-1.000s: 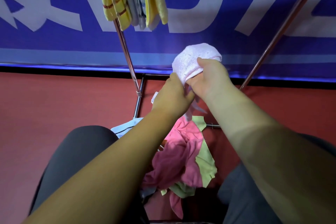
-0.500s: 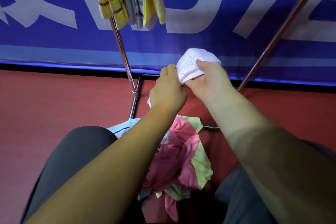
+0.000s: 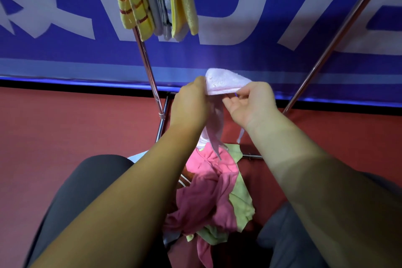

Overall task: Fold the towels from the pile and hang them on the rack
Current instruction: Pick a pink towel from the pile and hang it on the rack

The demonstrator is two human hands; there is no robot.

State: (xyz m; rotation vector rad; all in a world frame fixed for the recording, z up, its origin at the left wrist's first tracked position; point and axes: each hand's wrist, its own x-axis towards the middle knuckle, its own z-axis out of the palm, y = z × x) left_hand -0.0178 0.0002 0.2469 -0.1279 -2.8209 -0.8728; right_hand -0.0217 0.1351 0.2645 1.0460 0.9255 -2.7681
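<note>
**Pale pink towel held between both hands in front of the rack**

A blue banner (image 3: 65, 56) with large white lettering fills the upper half of the view, and a red floor (image 3: 54, 137) lies below it. The person's legs, in dark grey trousers (image 3: 87, 191), come in from the bottom edge on either side. Both bare forearms reach forward above them.

The rack (image 3: 150, 76) shows as slanted metal poles, one left of centre and one far to the right, leaning away from each other toward the top of the view. A thin bar runs low down near the floor.

The pile (image 3: 211, 193) sits between the legs, below the hands. It is a crumpled heap of pink and light green cloths with a pale corner showing at its left edge.

At the top of the view the hung towels (image 3: 159, 2) are draped side by side, folded. They are a yellow one with reddish stripes, grey and white ones in the middle, and a plain yellow one on the right.

The pale pink towel (image 3: 224, 81) is held up in the air — well above the pile and well below the hung towels. Its upper part is bunched into a rounded fold between the two hands. A narrow tail hangs down between the wrists, and its tip is seen against the pink cloth of the pile.

The left hand (image 3: 191, 104) grips the left end of the fold, with its fingers curled over the cloth. The right hand (image 3: 252, 104) pinches the right end between thumb and forefinger. Its palm faces the camera and its other fingers are loosely bent — they hold nothing.
</note>
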